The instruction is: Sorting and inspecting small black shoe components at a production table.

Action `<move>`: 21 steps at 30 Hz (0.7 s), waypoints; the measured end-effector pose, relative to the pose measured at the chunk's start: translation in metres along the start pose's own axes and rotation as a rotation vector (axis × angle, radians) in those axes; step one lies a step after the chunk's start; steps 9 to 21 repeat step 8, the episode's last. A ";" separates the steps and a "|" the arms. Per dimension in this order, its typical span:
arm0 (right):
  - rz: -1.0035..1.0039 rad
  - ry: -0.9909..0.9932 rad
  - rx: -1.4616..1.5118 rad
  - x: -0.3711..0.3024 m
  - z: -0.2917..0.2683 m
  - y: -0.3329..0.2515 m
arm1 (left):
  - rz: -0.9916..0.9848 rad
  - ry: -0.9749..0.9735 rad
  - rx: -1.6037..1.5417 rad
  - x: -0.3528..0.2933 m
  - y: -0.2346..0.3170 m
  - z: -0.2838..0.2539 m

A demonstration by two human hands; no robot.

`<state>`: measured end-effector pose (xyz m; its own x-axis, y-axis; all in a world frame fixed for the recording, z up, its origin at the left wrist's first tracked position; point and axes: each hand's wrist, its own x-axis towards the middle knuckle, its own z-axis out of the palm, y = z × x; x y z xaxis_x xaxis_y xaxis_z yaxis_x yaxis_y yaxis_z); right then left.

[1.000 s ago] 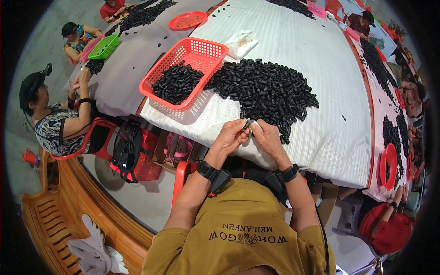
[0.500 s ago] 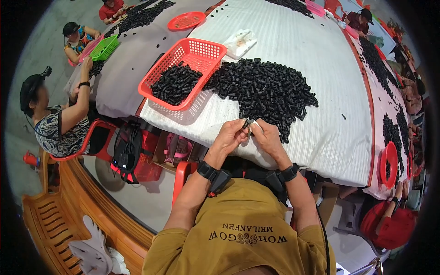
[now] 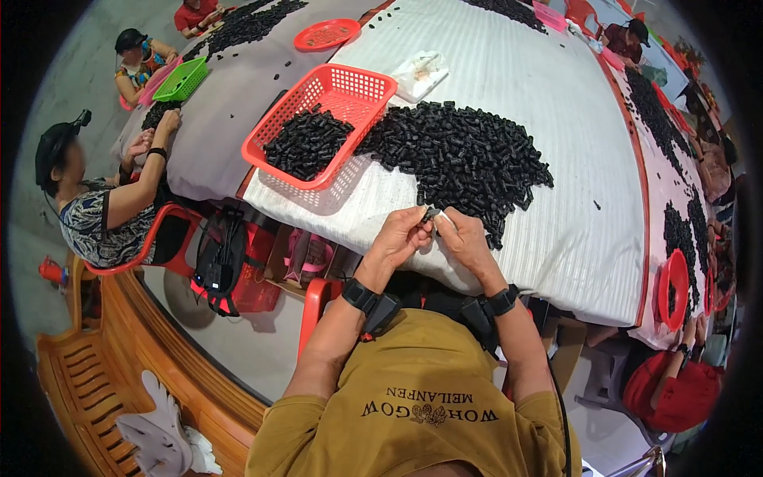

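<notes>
My left hand (image 3: 403, 237) and my right hand (image 3: 464, 241) meet at the near edge of the white-covered table. Between their fingertips is a small black cylinder-shaped piece (image 3: 431, 213), partly hidden by the fingers. The fingers of both hands are closed and pinch it from either side. Just beyond them spreads a large heap of similar small black pieces (image 3: 461, 155). Left of the heap stands a red perforated plastic basket (image 3: 261, 165), its near part holding a pile of the same black pieces.
Behind the basket lie a white tissue pack (image 3: 421, 75) and a red tray (image 3: 327, 34). Co-workers sit around the tables, one at the left (image 3: 103, 195) near a green basket (image 3: 181, 79). A wooden bench (image 3: 87, 389) stands lower left, and a red bowl (image 3: 672, 290) at the right.
My hands stay in almost the same place, still pinching the small black piece. The co-worker at the left has brought both hands together lower, beside the black pieces.
</notes>
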<state>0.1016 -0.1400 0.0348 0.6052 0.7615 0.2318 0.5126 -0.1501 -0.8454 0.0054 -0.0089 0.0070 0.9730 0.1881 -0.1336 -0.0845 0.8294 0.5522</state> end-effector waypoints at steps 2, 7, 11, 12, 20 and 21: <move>0.002 -0.016 0.012 0.000 -0.001 -0.002 | 0.012 0.005 -0.006 0.001 -0.001 0.000; -0.058 -0.033 -0.046 0.000 0.001 0.005 | 0.031 0.023 0.025 0.002 -0.002 -0.001; -0.055 -0.035 -0.039 0.000 0.000 0.005 | 0.031 0.022 0.026 0.003 -0.002 -0.001; -0.055 -0.035 -0.039 0.000 0.000 0.005 | 0.031 0.022 0.026 0.003 -0.002 -0.001; -0.055 -0.035 -0.039 0.000 0.000 0.005 | 0.031 0.022 0.026 0.003 -0.002 -0.001; -0.055 -0.035 -0.039 0.000 0.000 0.005 | 0.031 0.022 0.026 0.003 -0.002 -0.001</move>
